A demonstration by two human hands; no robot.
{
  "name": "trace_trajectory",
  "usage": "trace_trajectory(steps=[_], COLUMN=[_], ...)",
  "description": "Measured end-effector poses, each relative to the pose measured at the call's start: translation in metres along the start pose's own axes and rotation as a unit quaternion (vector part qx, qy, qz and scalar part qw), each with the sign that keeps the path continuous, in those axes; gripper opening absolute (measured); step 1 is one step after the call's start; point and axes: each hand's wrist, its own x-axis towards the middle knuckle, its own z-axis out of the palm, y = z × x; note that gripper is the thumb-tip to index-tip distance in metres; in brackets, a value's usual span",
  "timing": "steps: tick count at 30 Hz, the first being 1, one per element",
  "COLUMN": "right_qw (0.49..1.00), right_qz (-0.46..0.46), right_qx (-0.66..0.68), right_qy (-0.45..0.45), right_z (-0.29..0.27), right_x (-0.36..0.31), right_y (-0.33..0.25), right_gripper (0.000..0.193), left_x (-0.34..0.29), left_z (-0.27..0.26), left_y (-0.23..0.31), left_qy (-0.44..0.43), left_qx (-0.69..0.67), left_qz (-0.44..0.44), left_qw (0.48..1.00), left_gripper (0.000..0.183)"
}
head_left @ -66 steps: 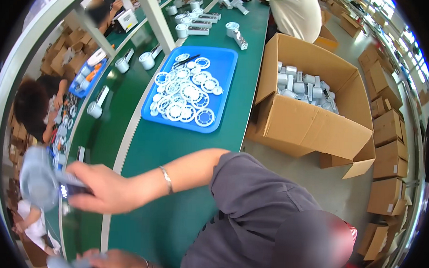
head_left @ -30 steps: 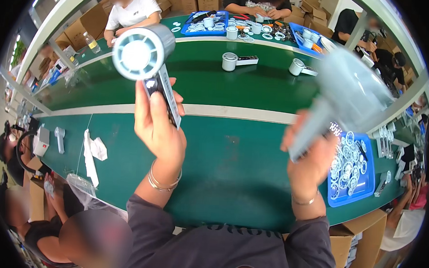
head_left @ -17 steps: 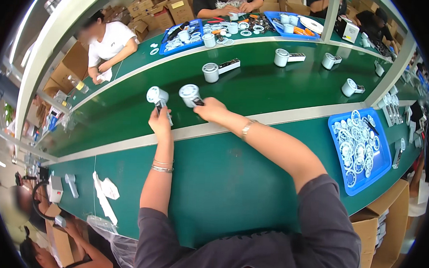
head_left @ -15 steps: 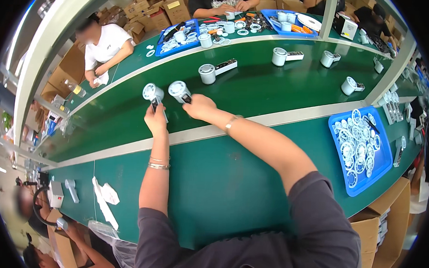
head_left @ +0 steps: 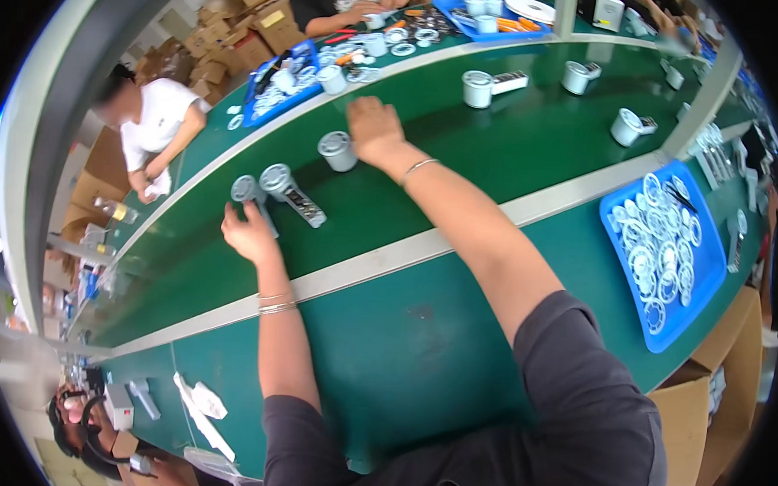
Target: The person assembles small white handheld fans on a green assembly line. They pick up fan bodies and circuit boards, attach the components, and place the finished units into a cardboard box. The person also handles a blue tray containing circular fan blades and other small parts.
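Two pale blue-grey units, each with a round drum head and a straight handle like a handheld fan, lie side by side on the green belt-like surface. At the nearer left handheld fan (head_left: 245,188), my left hand (head_left: 249,235) has its fingers apart beside the handle. The second handheld fan (head_left: 294,195) lies untouched, its dark inner parts showing in the open handle. My right hand (head_left: 376,131) is over the handle side of a third handheld fan (head_left: 336,151), fingers stretched out; that handle is hidden beneath it, and contact is unclear.
More handheld fans (head_left: 477,89) stand farther right along the green strip. A blue tray (head_left: 708,283) of white rings lies at right, above a cardboard box (head_left: 680,429). White cloth (head_left: 200,400) lies at left. Co-workers sit across the strip behind trays of parts.
My right hand has let go of the second fan and moved to the third one. My left hand has loosened from the first fan's handle. The view has turned slightly.
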Motion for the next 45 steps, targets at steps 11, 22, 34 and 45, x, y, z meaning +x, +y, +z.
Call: trace_trajectory(steps=[11,22,34,45], right_qw=[0.976,0.993,0.952,0.977], right_qz=[-0.007,0.013,0.139,0.102], right_qx=[0.133,-0.113,-0.170,-0.034], right_qy=[-0.173,-0.008,-0.212,-0.182], right_z=[-0.079,-0.100,-0.073,-0.114], right_x=[-0.052,-0.033,-0.012,-0.081], right_y=[0.012,0.142,0.209,0.142], right_gripper=[0.022,0.026,0.033,0.049], left_x=[-0.083,-0.116,-0.135,-0.145], left_z=[-0.024,-0.065,-0.129,-0.144], left_y=[0.147,0.165,0.137,0.148], left_qy=[-0.474,-0.514,-0.595,-0.561], left_qx=[-0.382,-0.472,-0.466,-0.495], left_qz=[-0.336,-0.399,-0.354,-0.419], left_qw=[0.719,0.594,0.550,0.514], left_gripper=[0.072,0.036,0.041,0.040])
